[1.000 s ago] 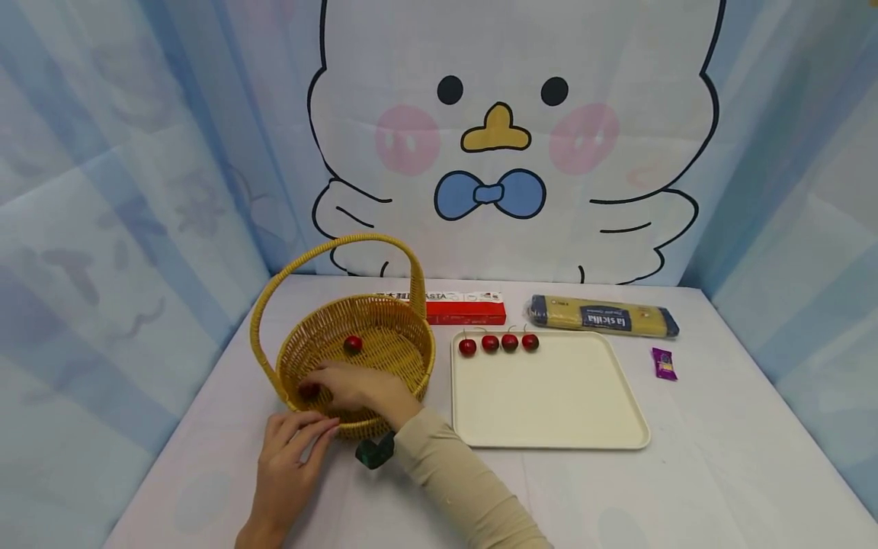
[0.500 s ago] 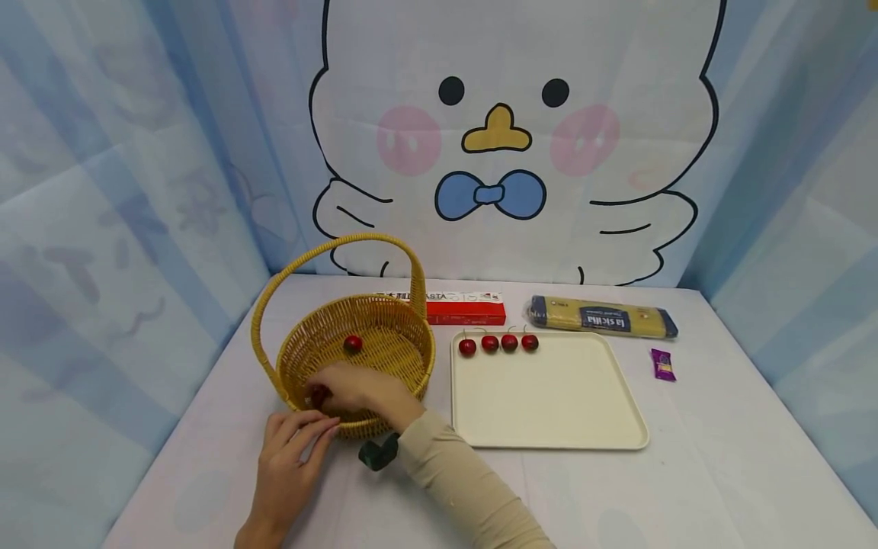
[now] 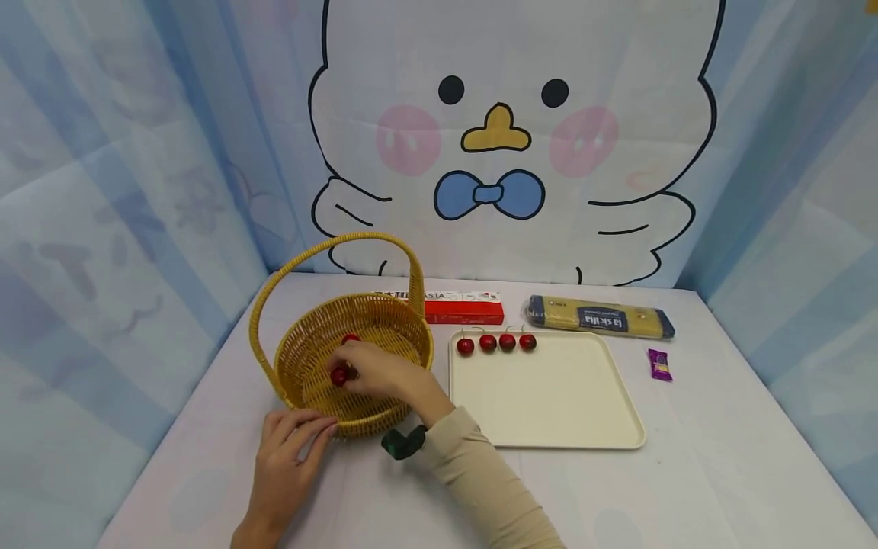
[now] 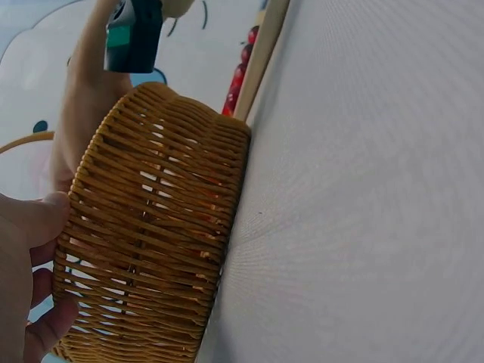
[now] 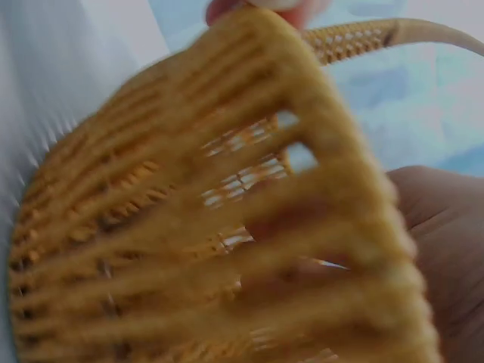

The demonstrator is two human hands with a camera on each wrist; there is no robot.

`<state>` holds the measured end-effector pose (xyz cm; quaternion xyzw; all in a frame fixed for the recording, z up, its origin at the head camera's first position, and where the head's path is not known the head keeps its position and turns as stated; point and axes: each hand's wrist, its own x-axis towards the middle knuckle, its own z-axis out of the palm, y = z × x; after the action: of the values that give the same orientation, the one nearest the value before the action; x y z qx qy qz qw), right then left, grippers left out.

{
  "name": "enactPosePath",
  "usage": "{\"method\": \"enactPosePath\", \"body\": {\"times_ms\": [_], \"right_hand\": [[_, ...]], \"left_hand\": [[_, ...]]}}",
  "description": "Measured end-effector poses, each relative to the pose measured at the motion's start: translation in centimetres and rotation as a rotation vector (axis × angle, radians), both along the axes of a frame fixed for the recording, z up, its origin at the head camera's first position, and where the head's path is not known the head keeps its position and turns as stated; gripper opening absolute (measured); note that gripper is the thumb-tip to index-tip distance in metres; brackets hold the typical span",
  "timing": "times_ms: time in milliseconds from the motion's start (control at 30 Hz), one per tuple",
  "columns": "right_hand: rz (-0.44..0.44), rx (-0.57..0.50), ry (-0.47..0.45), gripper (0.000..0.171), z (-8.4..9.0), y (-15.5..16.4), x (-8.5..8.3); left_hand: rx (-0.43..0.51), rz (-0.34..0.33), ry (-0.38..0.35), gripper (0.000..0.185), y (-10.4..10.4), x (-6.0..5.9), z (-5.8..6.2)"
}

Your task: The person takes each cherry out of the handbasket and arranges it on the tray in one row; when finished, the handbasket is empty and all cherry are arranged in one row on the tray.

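A woven yellow basket (image 3: pixel 312 339) with a tall handle stands on the table at the left. My right hand (image 3: pixel 373 374) reaches into it and pinches a red cherry (image 3: pixel 339 376) at its fingertips, lifted off the basket floor. Another cherry (image 3: pixel 350 338) lies deeper in the basket, half hidden by my fingers. My left hand (image 3: pixel 291 446) rests with straight fingers against the basket's near wall (image 4: pixel 151 249). Several cherries (image 3: pixel 496 343) sit in a row along the far edge of a cream tray (image 3: pixel 549 396). The right wrist view shows only blurred wicker (image 5: pixel 212 227).
A red pasta box (image 3: pixel 463 308) lies behind the basket, and a clear spaghetti packet (image 3: pixel 600 317) lies behind the tray. A small purple sweet wrapper (image 3: pixel 661 364) sits to the tray's right. Blue curtains close in both sides and the back.
My right hand has risen from the basket's near left floor and moved right, with a cherry now pinched in its fingertips. The left hand stayed against the basket.
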<state>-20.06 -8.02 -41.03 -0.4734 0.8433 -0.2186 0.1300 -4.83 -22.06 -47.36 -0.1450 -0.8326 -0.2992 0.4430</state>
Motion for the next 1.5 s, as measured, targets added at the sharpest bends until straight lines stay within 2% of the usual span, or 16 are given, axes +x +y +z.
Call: {"method": "enactPosePath", "body": {"times_ms": [67,200,300,400,667,800,900,1033,1133,1333,1500], "right_hand": [[-0.004,-0.012,-0.001,0.036,0.1,0.5,-0.2],[-0.006,-0.047,0.014,0.034,0.6,1.4,-0.3],[-0.023,-0.067,0.030,0.032,1.0,2.2,-0.3],[-0.047,-0.089,0.030,0.031,1.5,3.1,-0.2],[-0.117,-0.166,-0.032,0.033,2.3,5.5,-0.1],[-0.159,-0.208,-0.066,0.035,2.3,6.8,-0.3],[-0.167,-0.248,-0.051,0.034,2.3,7.8,-0.5],[-0.175,-0.300,0.008,0.032,2.6,9.3,-0.5],[-0.202,-0.318,0.015,0.031,2.6,10.6,-0.7],[-0.283,-0.304,-0.003,0.031,2.3,13.2,-1.0],[-0.328,-0.274,0.046,0.033,1.6,15.2,-1.3]], "left_hand": [[0.002,-0.004,-0.005,0.039,0.0,0.0,0.0],[0.000,0.004,-0.035,0.010,0.0,0.2,0.1],[-0.004,0.017,-0.068,0.021,0.1,0.3,0.3],[-0.009,0.026,-0.084,0.023,0.1,0.4,0.3],[0.008,0.007,-0.044,0.025,0.2,0.3,0.2],[0.016,-0.005,-0.020,0.018,0.1,0.1,0.0],[0.019,-0.006,-0.014,0.016,0.1,0.1,0.0],[0.016,0.003,-0.037,0.023,0.2,0.2,0.0],[0.013,0.008,-0.056,0.025,0.2,0.2,0.1],[0.013,0.004,-0.032,0.028,0.3,0.1,0.1],[0.009,0.018,-0.050,0.026,0.3,0.3,0.2]]}}
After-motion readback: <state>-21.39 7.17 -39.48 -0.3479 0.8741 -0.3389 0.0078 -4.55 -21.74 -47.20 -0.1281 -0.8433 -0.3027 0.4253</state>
